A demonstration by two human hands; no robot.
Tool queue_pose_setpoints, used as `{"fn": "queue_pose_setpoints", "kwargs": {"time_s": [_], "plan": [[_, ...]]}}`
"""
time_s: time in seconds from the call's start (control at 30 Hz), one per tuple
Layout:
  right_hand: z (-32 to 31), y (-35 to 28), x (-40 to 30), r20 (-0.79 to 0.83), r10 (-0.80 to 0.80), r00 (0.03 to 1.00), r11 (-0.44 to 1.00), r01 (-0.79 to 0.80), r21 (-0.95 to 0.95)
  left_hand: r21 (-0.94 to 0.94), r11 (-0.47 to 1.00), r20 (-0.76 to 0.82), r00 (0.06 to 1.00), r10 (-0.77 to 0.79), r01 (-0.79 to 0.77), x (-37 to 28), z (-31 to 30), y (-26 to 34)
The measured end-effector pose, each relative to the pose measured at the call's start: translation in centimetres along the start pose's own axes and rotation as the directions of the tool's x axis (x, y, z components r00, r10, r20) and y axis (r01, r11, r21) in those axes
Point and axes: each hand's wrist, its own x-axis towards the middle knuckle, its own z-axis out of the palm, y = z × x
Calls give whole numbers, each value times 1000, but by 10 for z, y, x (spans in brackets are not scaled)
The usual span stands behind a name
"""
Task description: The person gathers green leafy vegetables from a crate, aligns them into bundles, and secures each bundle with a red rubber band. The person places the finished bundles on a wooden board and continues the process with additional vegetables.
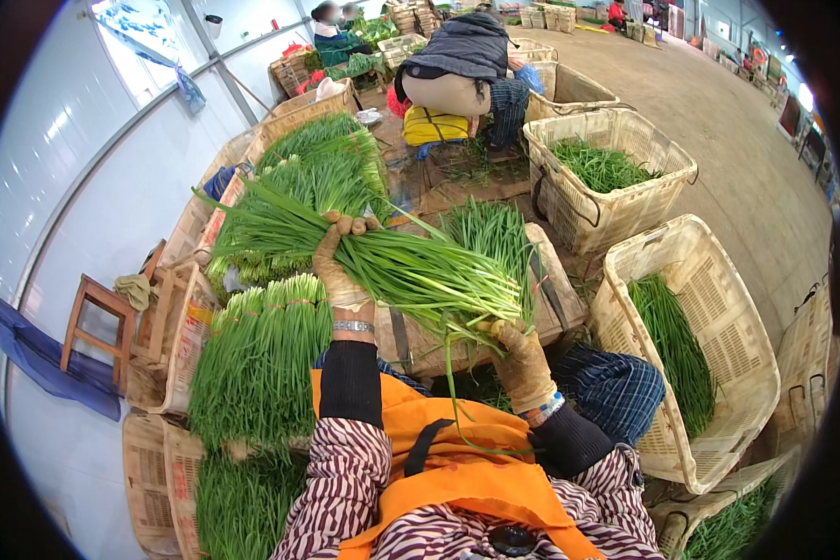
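A loose bunch of long green garlic chives (420,262) lies across both my gloved hands, pale stem ends to the right and leaf tips to the left. My left hand (339,259) wraps around its leafy middle, fingers curled over the top. At the stem ends, my right hand (521,360) grips from below, and a few stray leaves hang down from there. Under the bunch is a low wooden bench (556,280) with more chives (486,227) on it. Tied chive bundles (266,350) are stacked close to my left forearm.
Plastic crates with chives stand to my right, one near (728,336) and one farther off (609,164). A person in a dark jacket (455,56) bends over ahead. Several bundles (322,175) are piled at the far left. A wooden stool (101,315) stands by the white wall (133,189).
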Motion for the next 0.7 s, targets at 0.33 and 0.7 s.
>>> {"fn": "queue_pose_setpoints", "kwargs": {"time_s": [0.33, 0.7], "plan": [[19, -2, 3, -104, -28, 994, 1000, 27, -7, 67, 996, 103, 993, -65, 58, -4, 19, -9], [-81, -15, -11, -79, -34, 996, 992, 43, 122, 135, 988, -234, 966, 108, -77, 12, -12, 22]]}}
